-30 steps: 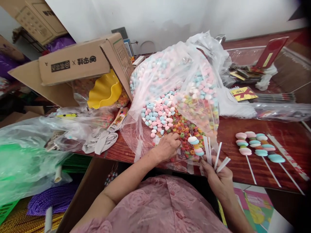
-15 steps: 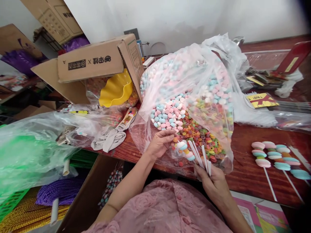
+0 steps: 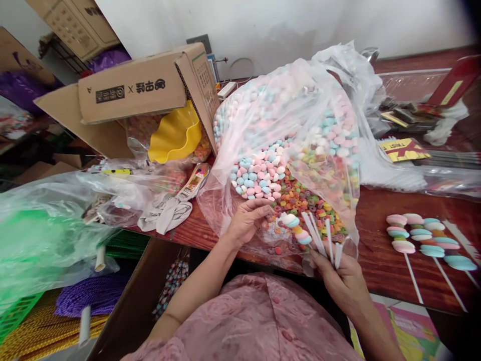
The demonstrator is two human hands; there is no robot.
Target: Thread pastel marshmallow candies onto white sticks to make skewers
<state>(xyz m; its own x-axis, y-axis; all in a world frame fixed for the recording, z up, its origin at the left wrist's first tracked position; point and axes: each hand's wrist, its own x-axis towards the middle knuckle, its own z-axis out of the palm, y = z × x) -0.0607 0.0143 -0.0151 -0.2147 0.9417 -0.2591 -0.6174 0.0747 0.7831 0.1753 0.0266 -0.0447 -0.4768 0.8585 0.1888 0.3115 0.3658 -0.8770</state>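
Note:
A big clear plastic bag (image 3: 296, 110) lies open toward me, holding pastel pink, blue and white candies (image 3: 259, 173) and coloured ring candies (image 3: 304, 203). My left hand (image 3: 250, 220) is at the bag's mouth, fingers curled and pinched at the rings; what they hold is too small to name. My right hand (image 3: 340, 278) is closed round a bunch of white sticks (image 3: 323, 238). One stick carries a few threaded candies (image 3: 295, 225), just right of my left fingertips.
Three finished candy skewers (image 3: 417, 235) lie on the red wooden table (image 3: 379, 260) at the right. A cardboard box (image 3: 146, 90) and yellow bowl (image 3: 173, 138) stand behind left. Crumpled plastic bags (image 3: 56, 220) cover the left; packets and papers (image 3: 402, 148) lie at the back right.
My left hand has lifted off the ring candies and turned toward the stick's tip. My right hand has drawn the fanned sticks closer together. The view shifted a little.

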